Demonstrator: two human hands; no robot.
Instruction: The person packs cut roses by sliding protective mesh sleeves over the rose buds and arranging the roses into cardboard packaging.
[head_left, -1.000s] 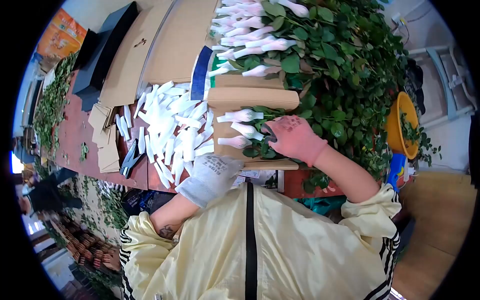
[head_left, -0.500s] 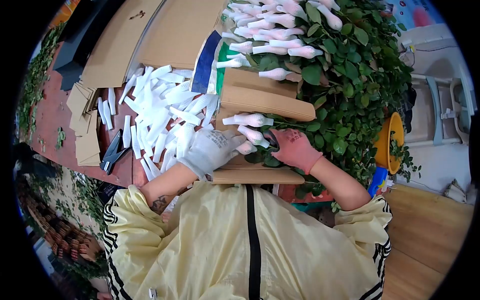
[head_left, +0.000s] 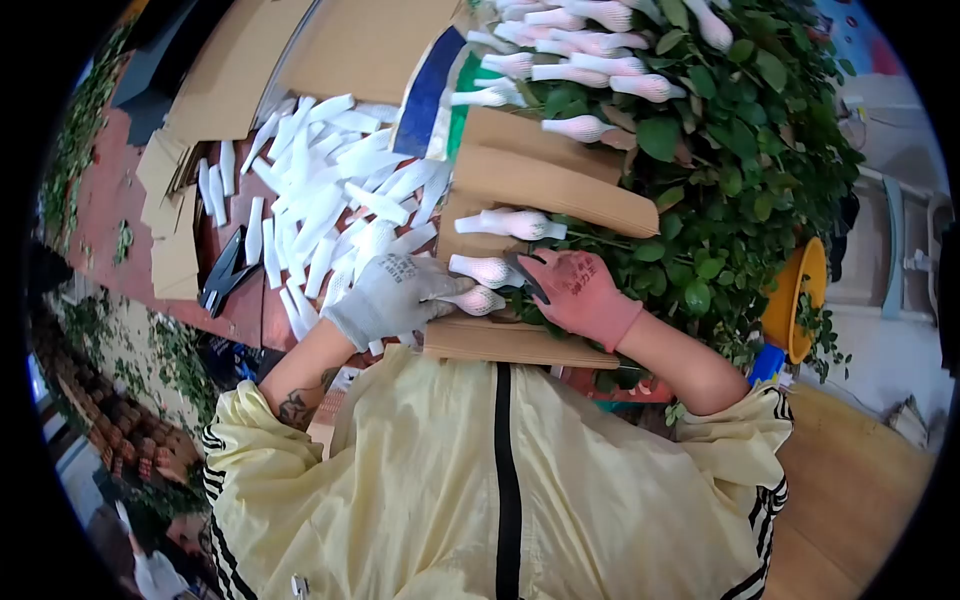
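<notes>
Left hand [head_left: 395,292]: low bud [head_left: 476,301] gripped in the fingers, at 3 o'clock of the glove.
Right hand [head_left: 578,287]: fingers look pinched on the stem end of the middle bud [head_left: 484,268], at 9 o'clock; the exact contact is partly hidden, tbh.
Buds: 3 laid in the card [head_left: 525,346], sleeved ends to 9 o'clock, stems to 3. The top bud [head_left: 512,224] sits at 1 o'clock of the middle one, the low bud at 6.
Lining up: probably best done by the stem, with the heads barely squeezed since bruising seems likely. Tips should be levelled with the neighbours before being let go, and leaves [head_left: 705,180] kept from getting trapped under the heads.
Sleeves [head_left: 312,195]: dozens piled at 11 o'clock of the left hand, too jumbled to be counted; 3 are lying apart at the pile's 9 o'clock side.
Heap [head_left: 600,65]: more sleeved buds at 12 o'clock, well over ten, overlapped and cut off by the frame.
Stapler [head_left: 222,272]: 1, left on the desk [head_left: 110,190] at 9 o'clock.
Basin [head_left: 802,300]: 1, yellow, at 3 o'clock.
</notes>
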